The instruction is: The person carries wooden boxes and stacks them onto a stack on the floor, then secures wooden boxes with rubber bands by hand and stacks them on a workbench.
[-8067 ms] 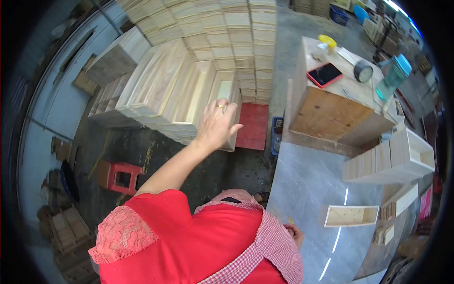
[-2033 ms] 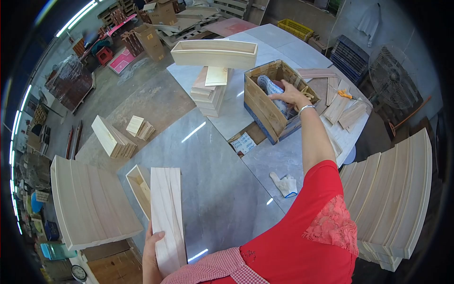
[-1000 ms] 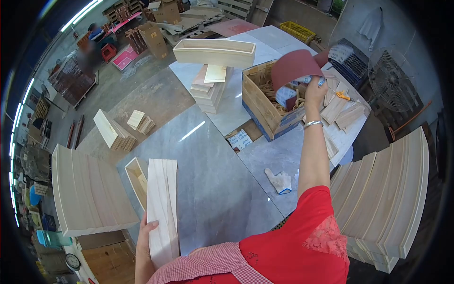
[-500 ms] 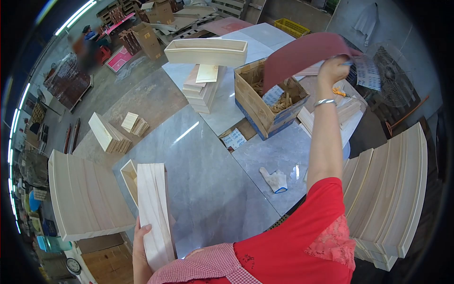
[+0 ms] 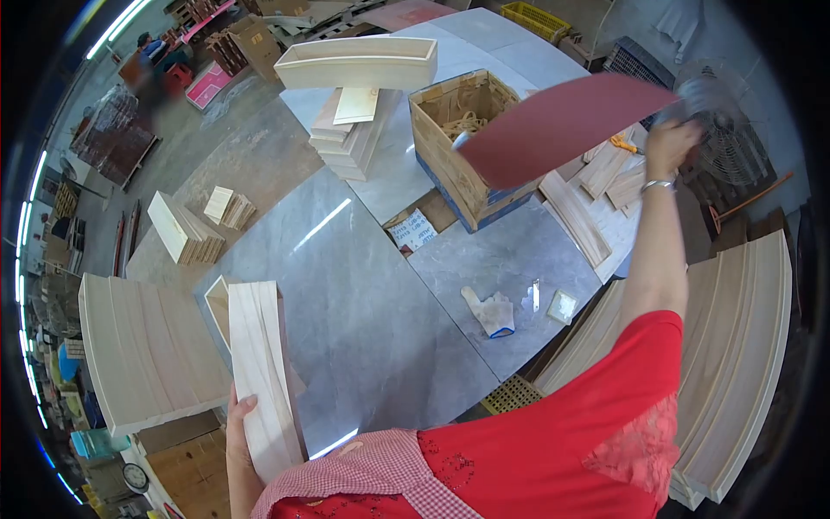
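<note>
Left hand (image 5: 239, 424) closed on the side of a long, pale wooden box (image 5: 264, 372), low on the counter's near left; grain streaked, edges straight. Right hand (image 5: 674, 143) raised at far right, clenched on one end of a red-brown sheet (image 5: 562, 125), matte, bowed in a broad curve, its free end over the carton (image 5: 474, 186). Grip end blurred.

Carton: brown, scuffed, blue lower sides, open-topped, tan curled strips (image 5: 467, 124) inside. Beyond it, stacked pale boards (image 5: 350, 143) with an open trough-shaped box (image 5: 359, 67) above. Right of the carton, flat wooden slats (image 5: 577, 221) and an orange-handled tool (image 5: 624, 144). Nearer, a knit white glove (image 5: 489, 313), blue at the cuff.

Counter (image 5: 346, 285): grey, marbled, glossy slabs, straight seams, white light streaks reflected. Piled wooden boxes flank it, left (image 5: 151, 355) and right (image 5: 735, 346).

Room: concrete floor, cardboard boxes, yellow crate (image 5: 534, 22), caged fan (image 5: 726, 143), a seated person (image 5: 151, 50) far left, blurred.

Writing: blue print on a white piece (image 5: 413, 230) at the counter's gap, too small to read surely. No brand legible.
</note>
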A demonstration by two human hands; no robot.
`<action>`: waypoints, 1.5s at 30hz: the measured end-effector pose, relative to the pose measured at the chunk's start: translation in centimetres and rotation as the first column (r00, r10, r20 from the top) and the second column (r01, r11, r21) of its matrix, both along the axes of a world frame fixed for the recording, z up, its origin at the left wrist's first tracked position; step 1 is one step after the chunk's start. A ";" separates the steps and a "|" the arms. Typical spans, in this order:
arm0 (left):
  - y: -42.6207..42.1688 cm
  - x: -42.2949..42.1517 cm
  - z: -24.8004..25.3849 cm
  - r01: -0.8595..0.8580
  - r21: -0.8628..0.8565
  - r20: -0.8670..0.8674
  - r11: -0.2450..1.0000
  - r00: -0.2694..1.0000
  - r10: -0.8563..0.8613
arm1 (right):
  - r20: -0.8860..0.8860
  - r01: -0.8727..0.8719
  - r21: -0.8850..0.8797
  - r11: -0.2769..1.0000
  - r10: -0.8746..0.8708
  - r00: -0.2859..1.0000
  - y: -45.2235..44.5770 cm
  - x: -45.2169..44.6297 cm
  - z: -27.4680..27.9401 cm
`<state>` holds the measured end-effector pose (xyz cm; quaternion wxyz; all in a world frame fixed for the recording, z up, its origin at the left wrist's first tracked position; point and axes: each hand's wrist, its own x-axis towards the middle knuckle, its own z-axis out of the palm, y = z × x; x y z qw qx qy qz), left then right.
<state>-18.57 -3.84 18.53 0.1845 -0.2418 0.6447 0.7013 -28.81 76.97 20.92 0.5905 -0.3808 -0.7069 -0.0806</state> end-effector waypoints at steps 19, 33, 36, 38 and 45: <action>-0.8 -0.8 -0.8 -0.123 0.018 0.158 0.992 0.980 0.119 | -0.494 -0.690 -0.409 0.597 0.491 0.717 -32.3 7.1 -14.5; -2.0 -4.8 -10.4 -0.240 0.502 0.117 0.831 0.971 0.210 | -0.594 -0.278 -0.749 -0.602 0.795 -0.121 -63.1 9.8 -16.2; -4.9 -5.4 -11.8 -0.222 0.050 -0.259 0.974 0.939 0.227 | -0.433 -0.338 -0.825 -0.453 0.891 -0.136 -64.4 7.4 -14.6; -9.6 -5.3 -12.9 -0.292 -0.355 -0.367 0.888 0.917 0.155 | -0.352 -0.372 -0.843 -0.389 0.921 -0.165 -66.5 5.5 -14.3; -13.2 -4.6 -16.1 -0.187 -0.027 -0.115 0.982 0.977 0.182 | -0.002 -0.378 -0.922 -0.081 0.979 -0.204 -76.6 2.9 -16.2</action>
